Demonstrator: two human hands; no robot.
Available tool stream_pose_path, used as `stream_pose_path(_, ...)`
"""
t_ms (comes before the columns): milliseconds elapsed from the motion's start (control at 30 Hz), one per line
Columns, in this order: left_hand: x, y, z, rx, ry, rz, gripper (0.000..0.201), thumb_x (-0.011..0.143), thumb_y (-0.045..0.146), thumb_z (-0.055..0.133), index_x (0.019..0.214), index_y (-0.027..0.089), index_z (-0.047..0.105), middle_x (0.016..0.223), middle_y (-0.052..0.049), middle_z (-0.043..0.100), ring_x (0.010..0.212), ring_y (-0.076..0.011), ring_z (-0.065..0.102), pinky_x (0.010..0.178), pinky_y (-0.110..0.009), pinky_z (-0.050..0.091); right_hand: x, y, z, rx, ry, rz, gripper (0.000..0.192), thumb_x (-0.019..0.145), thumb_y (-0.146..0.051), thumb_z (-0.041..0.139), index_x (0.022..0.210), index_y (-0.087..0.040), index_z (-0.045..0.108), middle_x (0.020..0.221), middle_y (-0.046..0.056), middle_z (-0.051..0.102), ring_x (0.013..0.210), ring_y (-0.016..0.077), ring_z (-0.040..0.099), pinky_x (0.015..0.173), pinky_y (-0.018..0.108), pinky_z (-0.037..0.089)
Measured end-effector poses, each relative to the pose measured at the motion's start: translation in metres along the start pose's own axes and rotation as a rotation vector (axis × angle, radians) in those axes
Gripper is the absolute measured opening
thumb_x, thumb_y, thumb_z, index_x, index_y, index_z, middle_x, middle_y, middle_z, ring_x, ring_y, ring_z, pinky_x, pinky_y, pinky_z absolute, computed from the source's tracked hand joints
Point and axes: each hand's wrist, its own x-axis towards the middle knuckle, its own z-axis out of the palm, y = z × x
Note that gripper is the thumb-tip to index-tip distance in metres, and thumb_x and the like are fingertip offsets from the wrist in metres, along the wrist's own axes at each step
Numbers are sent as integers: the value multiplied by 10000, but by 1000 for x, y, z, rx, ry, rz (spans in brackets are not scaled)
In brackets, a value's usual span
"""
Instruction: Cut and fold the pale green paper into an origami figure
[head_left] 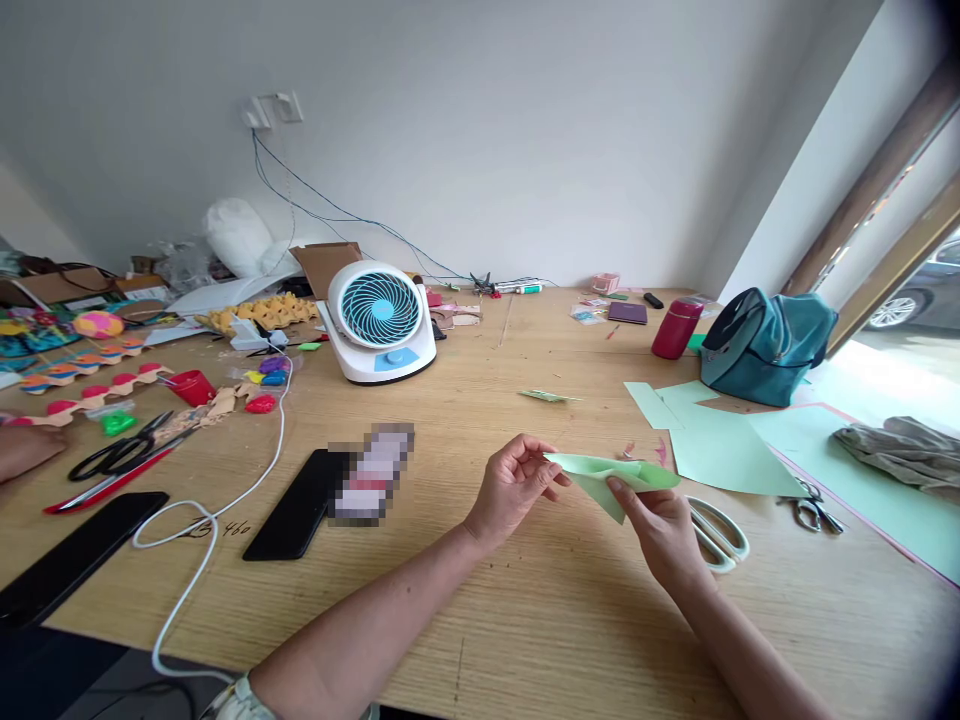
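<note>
Between my two hands, above the wooden table, is a folded piece of light green paper (600, 468). My left hand (519, 482) pinches its left corner between thumb and fingers. On the other side, my right hand (658, 520) grips the paper's lower right part, thumb on the near face and fingers mostly hidden behind. The paper is bent into a pointed, partly rolled shape. Scissors with pale handles (724, 535) lie beside and partly behind my right hand. A small green paper piece (549, 396) rests on the table farther back.
Green paper sheets (739, 450) and small scissors (811, 508) lie right, near a teal bag (769, 345) and red flask (676, 328). A white fan (382, 320) stands behind. Left are a black phone (296, 505), white cable (214, 520), black scissors (120, 450) and another person's hand (30, 450).
</note>
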Motion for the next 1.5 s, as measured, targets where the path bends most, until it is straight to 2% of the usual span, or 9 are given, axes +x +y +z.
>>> stream_pose_path(133, -1, -1, 1, 7, -6, 37, 326, 790, 395, 736, 940, 172, 551, 777, -4, 639, 723, -157, 694, 597, -255, 573, 0, 1, -2, -40, -7, 4, 290, 780, -480, 718, 704, -200, 726, 762, 45, 732, 787, 259, 659, 681, 326, 517)
stream_pose_path(267, -1, -3, 2, -1, -12, 70, 301, 805, 382, 728, 900, 169, 537, 766, 6, 631, 724, -153, 701, 621, -259, 579, 1, 2, -3, 0, -9, 0, 271, 775, -467, 730, 855, -210, 762, 823, 48, 754, 839, 272, 672, 721, 329, 521)
stream_pose_path(433, -2, -2, 2, 8, -15, 90, 286, 820, 386, 714, 879, 159, 550, 813, -17, 653, 725, -148, 700, 624, -258, 585, 0, 3, -5, -14, 6, 50, 279, 779, -479, 728, 832, -208, 766, 806, 50, 758, 859, 279, 675, 769, 344, 525)
stream_pose_path(600, -3, -1, 3, 16, -9, 100, 276, 825, 385, 709, 858, 149, 570, 883, -39, 672, 725, -141, 704, 638, -260, 594, 1, 6, -5, 93, 29, 77, 270, 775, -460, 745, 906, -223, 760, 888, 49, 767, 896, 260, 672, 812, 342, 525)
stream_pose_path(800, -3, -2, 3, 17, -30, 109, 237, 844, 345, 696, 866, 142, 576, 847, -31, 682, 742, -146, 716, 663, -259, 602, 4, 6, -5, 155, -67, 26, 240, 740, -390, 791, 903, -221, 742, 921, 38, 754, 891, 240, 662, 813, 318, 520)
stream_pose_path(967, -5, -3, 0, 110, -93, 174, 178, 883, 295, 653, 968, 157, 578, 811, -26, 689, 769, -159, 724, 710, -284, 612, 5, 12, -6, 188, -55, 26, 248, 718, -362, 812, 908, -231, 721, 831, 11, 720, 802, 199, 629, 731, 275, 514)
stream_pose_path(1167, -5, -3, -5, 342, -162, 352, 91, 906, 232, 604, 963, 161, 603, 905, -56, 702, 818, -160, 727, 767, -283, 610, 5, 13, -6, 182, -41, 38, 260, 714, -393, 809, 890, -217, 734, 863, 34, 729, 846, 216, 634, 802, 307, 523)
stream_pose_path(1400, -3, -5, -10, 416, -114, 349, 89, 908, 249, 602, 920, 162, 588, 843, -37, 708, 749, -135, 726, 701, -222, 600, 5, 16, -9, 118, -63, 70, 276, 729, -428, 788, 877, -197, 765, 901, 61, 759, 804, 233, 661, 736, 314, 535)
stream_pose_path(1500, -1, -5, -12, 439, -120, 343, 114, 904, 276, 611, 895, 163, 595, 830, -38, 709, 746, -134, 723, 690, -214, 595, 5, 16, -9, 104, -64, 72, 295, 728, -444, 783, 886, -196, 770, 859, 58, 761, 790, 242, 670, 713, 314, 537)
